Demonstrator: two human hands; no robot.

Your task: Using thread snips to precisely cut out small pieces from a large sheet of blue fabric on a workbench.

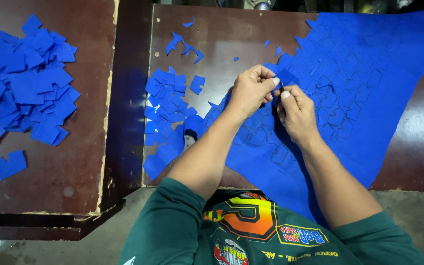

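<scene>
On the dark brown table (212, 34), a large blue sheet (369, 88) marked with cut outlines lies spread. Left hand (251, 91) pinches a small blue cut piece (285, 76) at the sheet's edge; right hand (295, 113) grips it alongside. Loose blue pieces (165, 105) lie just left.

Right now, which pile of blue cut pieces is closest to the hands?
The smaller pile on the right-hand table, just beside the left hand. The bigger pile sits on the separate table across the gap.
</scene>
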